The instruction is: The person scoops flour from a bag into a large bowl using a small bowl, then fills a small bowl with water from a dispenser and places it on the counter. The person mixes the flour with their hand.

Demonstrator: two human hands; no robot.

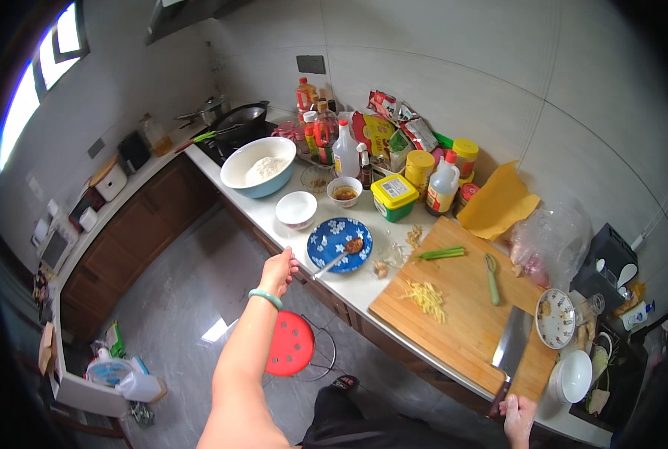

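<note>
My left hand (pixel 279 271) is held out near the counter's front edge, its fingers loosely bent and apart, with nothing visible in them. Beyond it a blue flowered plate (pixel 328 241) carries a metal spoon (pixel 334 264) with reddish-brown paste in its bowl. My right hand (pixel 518 416) has curled fingers beside the dark handle of a cleaver (pixel 512 342); whether it grips the handle is unclear. The cleaver lies on a wooden cutting board (pixel 463 348), along with pale yellow shreds (pixel 426 301), green stalks (pixel 442 253) and a green-handled peeler (pixel 492 279).
A large bowl of flour (pixel 266 168), a white bowl (pixel 296 210) and a sauce bowl (pixel 344 192) stand left. Bottles and a yellow-lidded tub (pixel 394 197) line the back. Stacked white bowls (pixel 574 377) stand right. A red stool (pixel 290 343) is below the counter.
</note>
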